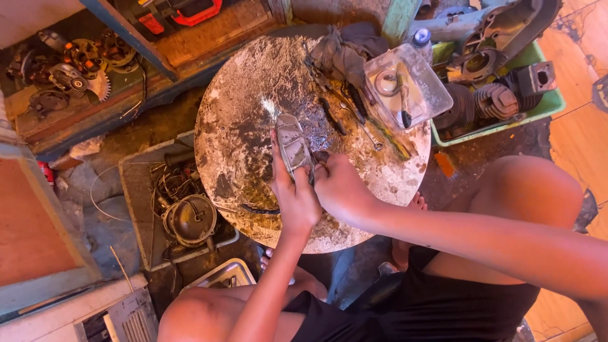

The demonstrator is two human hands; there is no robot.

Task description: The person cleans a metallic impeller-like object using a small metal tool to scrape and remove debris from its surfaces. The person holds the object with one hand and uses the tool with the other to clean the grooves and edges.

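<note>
On the round, grimy stone-topped table (253, 107), a flat grey metal part (293, 144) is gripped in the left hand (294, 196) while the right hand (339, 187) is pinched against its lower edge; steady, careful pressure seems needed.

At the centre of the frame a round, grimy work table (247, 95) carries a flat grey metal part (292, 144), gripped from below by the left hand (295, 197) while the right hand (342, 189) pinches its lower right edge. Above and right of the hands lie a grey rag (345, 52), loose wrenches (370, 134) and a clear plastic box (408, 85) — all on the table. A green tray (552, 102) of engine parts fills the upper right corner.
</note>
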